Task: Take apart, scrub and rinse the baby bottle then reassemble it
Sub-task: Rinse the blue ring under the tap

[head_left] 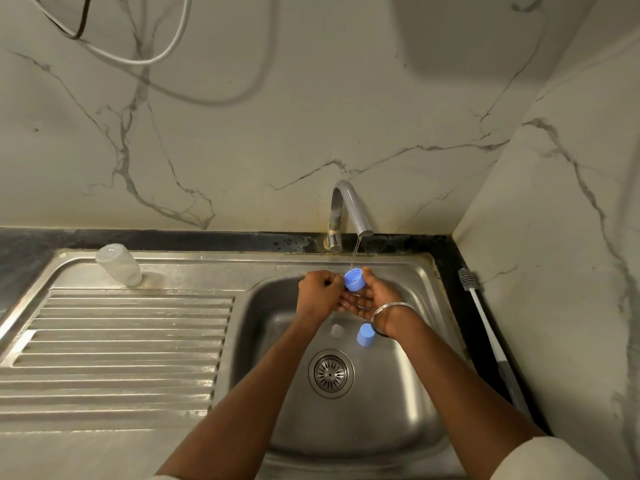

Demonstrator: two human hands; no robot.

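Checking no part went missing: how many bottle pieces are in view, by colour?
Blue: 2 (ring, cap)
Clear: 2 (bottle, small piece beside the cap)
Total: 4

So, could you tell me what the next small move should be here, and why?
Probably rotate the blue cap between the left hand and right hand: the tap drops a thin stream inside at one spot, so turning rinses the rest.

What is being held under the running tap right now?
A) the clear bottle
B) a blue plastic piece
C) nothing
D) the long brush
B: the right hand holds the blue plastic piece under the tap, while the clear bottle stands on the draining board.
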